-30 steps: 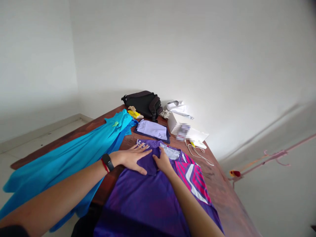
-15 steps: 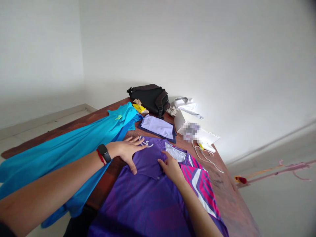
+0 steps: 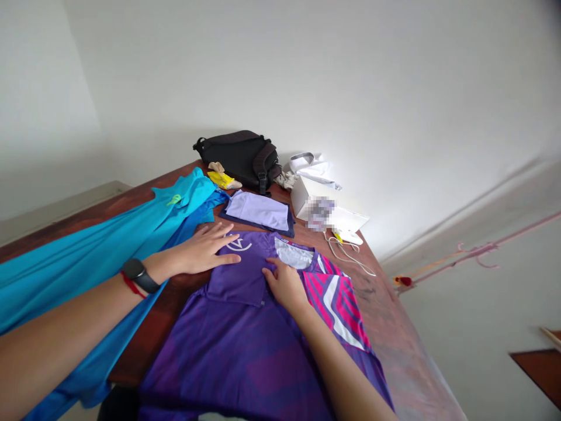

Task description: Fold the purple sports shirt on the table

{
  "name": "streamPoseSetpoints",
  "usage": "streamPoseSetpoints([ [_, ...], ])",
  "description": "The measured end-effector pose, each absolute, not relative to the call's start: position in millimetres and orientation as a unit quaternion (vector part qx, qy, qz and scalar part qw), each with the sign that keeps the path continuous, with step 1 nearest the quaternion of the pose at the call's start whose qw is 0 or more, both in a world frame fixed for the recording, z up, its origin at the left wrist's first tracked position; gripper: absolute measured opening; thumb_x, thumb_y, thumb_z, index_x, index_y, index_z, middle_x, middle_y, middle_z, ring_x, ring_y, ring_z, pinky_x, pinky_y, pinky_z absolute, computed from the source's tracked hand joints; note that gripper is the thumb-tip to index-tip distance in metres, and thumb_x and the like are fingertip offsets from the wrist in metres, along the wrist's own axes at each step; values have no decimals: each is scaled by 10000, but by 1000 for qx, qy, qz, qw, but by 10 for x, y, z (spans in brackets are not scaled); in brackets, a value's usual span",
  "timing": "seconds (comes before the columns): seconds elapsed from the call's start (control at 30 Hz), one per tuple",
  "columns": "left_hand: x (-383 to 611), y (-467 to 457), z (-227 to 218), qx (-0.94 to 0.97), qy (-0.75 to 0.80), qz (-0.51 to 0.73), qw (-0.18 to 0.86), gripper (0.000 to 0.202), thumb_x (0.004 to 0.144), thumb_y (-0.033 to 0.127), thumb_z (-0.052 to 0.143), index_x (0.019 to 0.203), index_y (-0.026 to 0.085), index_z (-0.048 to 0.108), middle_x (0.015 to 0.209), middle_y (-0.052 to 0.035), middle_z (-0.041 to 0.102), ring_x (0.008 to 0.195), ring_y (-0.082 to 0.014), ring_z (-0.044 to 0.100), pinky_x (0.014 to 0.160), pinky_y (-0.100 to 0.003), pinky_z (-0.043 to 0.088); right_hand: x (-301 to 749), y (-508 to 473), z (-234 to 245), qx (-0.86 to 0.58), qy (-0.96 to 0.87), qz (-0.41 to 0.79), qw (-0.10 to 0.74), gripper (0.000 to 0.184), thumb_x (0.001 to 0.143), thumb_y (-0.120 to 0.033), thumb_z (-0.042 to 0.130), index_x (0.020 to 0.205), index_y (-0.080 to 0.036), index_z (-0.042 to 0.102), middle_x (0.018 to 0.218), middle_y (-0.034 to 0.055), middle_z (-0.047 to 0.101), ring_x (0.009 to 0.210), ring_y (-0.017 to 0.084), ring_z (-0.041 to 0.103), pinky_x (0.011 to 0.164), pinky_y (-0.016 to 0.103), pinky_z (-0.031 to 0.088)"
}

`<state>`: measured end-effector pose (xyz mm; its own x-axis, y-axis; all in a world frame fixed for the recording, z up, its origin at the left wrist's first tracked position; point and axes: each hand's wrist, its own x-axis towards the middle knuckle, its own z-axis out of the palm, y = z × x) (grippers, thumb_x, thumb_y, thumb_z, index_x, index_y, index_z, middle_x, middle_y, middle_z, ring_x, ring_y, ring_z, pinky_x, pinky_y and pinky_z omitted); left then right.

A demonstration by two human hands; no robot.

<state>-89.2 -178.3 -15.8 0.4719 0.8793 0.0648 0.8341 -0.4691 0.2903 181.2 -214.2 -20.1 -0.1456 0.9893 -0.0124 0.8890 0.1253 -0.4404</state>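
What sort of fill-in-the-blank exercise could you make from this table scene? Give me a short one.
The jersey under the right hand is mainly ____, with pink stripes on one side.
The left hand has a black wristband and a thin ____ cord at its wrist.
The black bag lies at the ____ end of the wooden table.
The turquoise garment lies on the person's ____ side of the jersey.

Missing words: purple; red; far; left.

Jersey (image 3: 236, 351) on the table (image 3: 385, 316), backpack (image 3: 236, 156) behind it
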Motion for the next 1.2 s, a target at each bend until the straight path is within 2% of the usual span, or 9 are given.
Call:
streamPoseSetpoints([
  [0.07, -790, -1799, -165, 869, 464, 148, 91, 727, 969, 735, 377, 1557, 309, 402, 1674, -48, 224, 1556, -303, 152, 1250, -492, 158, 1803, -2155, -178, -638, -738, 171, 137, 383, 988, -361, 549, 1332, -225, 646, 985, 85, 770, 921, 250, 729, 826, 308, 501],
  [0.13, -673, -1845, -192, 891, 415, 160, 95, 693, 986, 704, 388, 1551, 303, 413, 1658, -32, 279, 1546, -278, 205, 1254, -458, 182, 1801, -2164, -162, -636, -741, 170, 131, 396, 997, -360, 530, 1349, -215, 638, 1043, 100, 770, 957, 258, 730, 863, 321, 510],
  [0.27, -498, -1962, -291, 914, 368, 134, 102, 636, 1012, 650, 388, 1542, 301, 433, 1646, -36, 306, 1532, -290, 250, 1256, -472, 184, 1811, -2167, -155, -636, -740, 179, 125, 402, 1013, -350, 511, 1378, -222, 619, 1178, 109, 750, 1073, 264, 713, 944, 340, 508],
  [0.37, -468, -1995, -357, 916, 378, 101, 86, 643, 1010, 660, 374, 1558, 325, 398, 1670, -42, 232, 1541, -308, 210, 1252, -507, 165, 1817, -2168, -152, -635, -740, 184, 128, 403, 1015, -337, 509, 1387, -223, 615, 1235, 114, 732, 1150, 270, 687, 990, 356, 499],
  [0.53, -507, -1964, -408, 919, 382, 76, 68, 748, 954, 738, 410, 1592, 366, 294, 1694, -48, 105, 1545, -360, 161, 1235, -570, 164, 1808, -2184, -126, -636, -745, 165, 117, 387, 1017, -331, 499, 1368, -238, 636, 1193, 128, 746, 1137, 289, 697, 977, 382, 516],
  [0.67, -513, -1955, -408, 921, 379, 69, 60, 802, 922, 771, 435, 1599, 373, 268, 1695, -53, 109, 1540, -381, 167, 1226, -610, 150, 1795, -2198, -113, -645, -743, 143, 103, 372, 1014, -343, 494, 1343, -257, 647, 1138, 133, 760, 1052, 317, 727, 892, 408, 552],
  [0.97, -488, -1958, -363, 921, 384, 43, 56, 910, 870, 816, 471, 1610, 339, 240, 1693, -81, 113, 1541, -405, 142, 1203, -662, 150, 1789, -2222, -124, -647, -748, 121, 92, 381, 1022, -356, 467, 1353, -255, 627, 1075, 145, 770, 968, 315, 748, 825, 394, 565],
  [1.1, -490, -1952, -362, 921, 383, 46, 54, 920, 855, 816, 497, 1608, 351, 243, 1692, -74, 129, 1537, -407, 156, 1205, -663, 139, 1764, -2264, -154, -641, -751, 122, 103, 389, 1023, -351, 458, 1358, -246, 624, 1077, 147, 770, 966, 319, 747, 813, 396, 566],
  [1.2, -483, -1955, -345, 920, 384, 48, 57, 918, 853, 819, 497, 1605, 347, 260, 1690, -78, 134, 1537, -408, 159, 1204, -665, 139, 1794, -2238, -148, -635, -746, 145, 142, 358, 1004, -341, 498, 1312, -261, 661, 1068, 119, 775, 963, 291, 746, 834, 370, 556],
])
